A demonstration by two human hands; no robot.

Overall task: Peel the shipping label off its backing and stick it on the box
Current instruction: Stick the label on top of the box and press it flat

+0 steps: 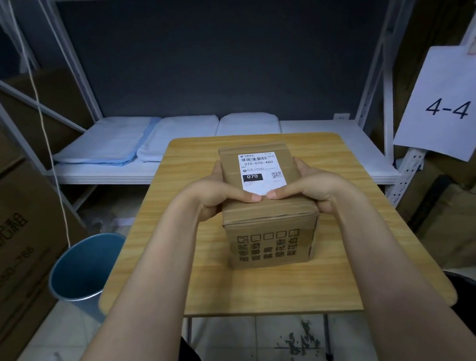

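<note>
A brown cardboard box [271, 236] stands in the middle of a small wooden table [207, 281]. A white shipping label [261, 171] with a barcode and "070" lies flat on the box's top. My left hand [217, 195] grips the box's left side, its thumb pressing the label's near edge. My right hand [312, 182] grips the right side, its thumb pressing the same edge beside the left thumb. The two thumb tips nearly touch. No backing sheet is in view.
A blue bin [85, 270] stands on the floor left of the table. Behind is a white shelf [316, 139] with folded cloths [110, 142]. Large cartons [2, 241] stand at the left. A "4-4" sheet [447, 104] hangs at the right.
</note>
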